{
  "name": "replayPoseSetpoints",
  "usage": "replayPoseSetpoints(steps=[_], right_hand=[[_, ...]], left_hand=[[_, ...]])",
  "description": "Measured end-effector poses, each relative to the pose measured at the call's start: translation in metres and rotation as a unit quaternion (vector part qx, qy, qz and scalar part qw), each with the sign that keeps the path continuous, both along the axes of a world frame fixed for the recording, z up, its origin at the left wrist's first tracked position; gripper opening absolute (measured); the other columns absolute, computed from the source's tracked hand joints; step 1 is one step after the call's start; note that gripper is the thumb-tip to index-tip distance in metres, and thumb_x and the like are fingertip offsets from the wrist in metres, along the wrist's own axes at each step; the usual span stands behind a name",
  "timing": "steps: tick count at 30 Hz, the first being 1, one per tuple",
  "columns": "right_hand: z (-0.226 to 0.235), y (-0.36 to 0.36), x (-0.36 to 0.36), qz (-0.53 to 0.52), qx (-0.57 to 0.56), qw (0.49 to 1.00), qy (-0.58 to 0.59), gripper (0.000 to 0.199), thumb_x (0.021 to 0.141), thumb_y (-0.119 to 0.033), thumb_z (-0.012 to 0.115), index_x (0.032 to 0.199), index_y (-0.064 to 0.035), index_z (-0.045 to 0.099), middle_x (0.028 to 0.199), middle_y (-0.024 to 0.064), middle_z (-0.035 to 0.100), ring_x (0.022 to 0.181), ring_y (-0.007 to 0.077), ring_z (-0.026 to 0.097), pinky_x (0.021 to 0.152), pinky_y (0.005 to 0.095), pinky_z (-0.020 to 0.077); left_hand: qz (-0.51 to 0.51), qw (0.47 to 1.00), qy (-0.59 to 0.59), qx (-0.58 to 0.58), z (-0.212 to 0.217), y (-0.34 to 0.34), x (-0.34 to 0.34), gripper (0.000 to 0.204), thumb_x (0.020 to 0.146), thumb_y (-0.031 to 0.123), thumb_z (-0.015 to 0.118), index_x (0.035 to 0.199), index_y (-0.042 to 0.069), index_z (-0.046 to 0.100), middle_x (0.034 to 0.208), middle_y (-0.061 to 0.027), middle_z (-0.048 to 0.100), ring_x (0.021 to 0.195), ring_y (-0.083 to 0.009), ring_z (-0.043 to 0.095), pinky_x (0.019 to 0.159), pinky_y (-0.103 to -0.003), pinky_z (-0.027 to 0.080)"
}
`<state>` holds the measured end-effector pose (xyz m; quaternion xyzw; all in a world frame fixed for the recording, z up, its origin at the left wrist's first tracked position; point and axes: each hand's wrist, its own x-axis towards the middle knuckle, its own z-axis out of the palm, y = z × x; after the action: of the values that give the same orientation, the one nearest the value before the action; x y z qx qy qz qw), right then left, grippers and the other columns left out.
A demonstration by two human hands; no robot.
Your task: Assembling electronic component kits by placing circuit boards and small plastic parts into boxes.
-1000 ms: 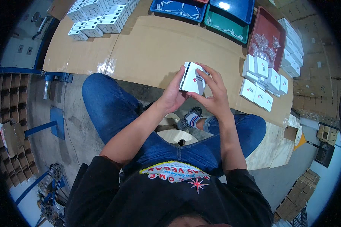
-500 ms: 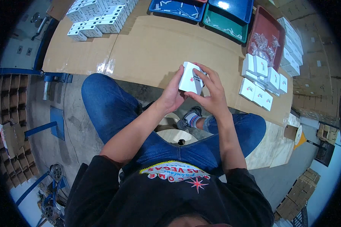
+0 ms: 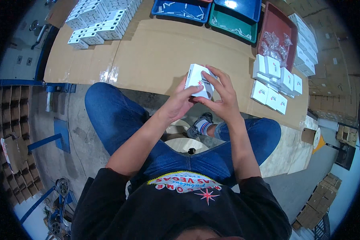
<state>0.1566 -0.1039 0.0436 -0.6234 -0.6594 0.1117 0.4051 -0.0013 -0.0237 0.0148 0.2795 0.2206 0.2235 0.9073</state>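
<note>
A small white box (image 3: 196, 75) with a printed top is held up between my two hands, over the table's near edge. My left hand (image 3: 179, 102) grips its left side, and the thumb lies across the lower part of the top face. Around the right side is my right hand (image 3: 223, 96), its fingers bent over the top and its thumb at the near corner. The box's underside and some fingertips are hidden.
Several white boxes (image 3: 272, 86) lie stacked at the table's right. Behind them a red tray (image 3: 295, 34) holds clear plastic bags. Blue (image 3: 180, 18) and green (image 3: 250, 30) trays with small white pieces stand at the back. White square parts (image 3: 94, 30) are piled at the far left.
My left thumb has moved from the box's left edge onto its top face. The box has turned slightly and shifted a little left.
</note>
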Motion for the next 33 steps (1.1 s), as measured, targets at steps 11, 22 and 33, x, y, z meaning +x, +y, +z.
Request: replayPoseSetpoints(steps=[11,22,33], right_hand=[[-0.008,-0.016,0.004,-0.058,-0.148,0.866,0.475,0.066,0.086,-0.010,0.081,0.144,0.0005,0.051,0.133,0.0132,0.063,0.121,0.0213,0.061,0.101,0.0347,0.0527],[-0.009,-0.017,0.009,-0.032,-0.188,0.847,0.497,0.038,0.091,0.001,0.072,0.127,0.0067,0.059,0.109,0.0121,0.071,0.100,0.0157,0.068,0.089,0.0291,0.0573],[-0.009,-0.016,0.007,-0.048,-0.184,0.894,0.406,0.036,0.090,-0.002,0.074,0.124,0.0005,0.064,0.108,0.0096,0.073,0.098,0.0139,0.068,0.089,0.0303,0.0563]], left_hand=[[0.039,0.999,-0.008,0.009,0.004,0.010,-0.008,0.048,0.098,0.013,0.060,0.141,0.001,0.043,0.132,-0.0141,0.058,0.124,-0.0256,0.058,0.109,-0.042,0.045],[-0.015,0.972,0.097,0.212,-0.004,0.026,-0.013,0.048,0.092,0.004,0.074,0.135,0.003,0.053,0.121,-0.0072,0.066,0.111,-0.0151,0.063,0.096,-0.032,0.052],[-0.036,0.961,0.128,0.241,-0.008,0.033,-0.018,0.036,0.090,0.003,0.076,0.124,0.001,0.064,0.113,-0.0083,0.072,0.104,-0.0161,0.068,0.090,-0.031,0.056]])
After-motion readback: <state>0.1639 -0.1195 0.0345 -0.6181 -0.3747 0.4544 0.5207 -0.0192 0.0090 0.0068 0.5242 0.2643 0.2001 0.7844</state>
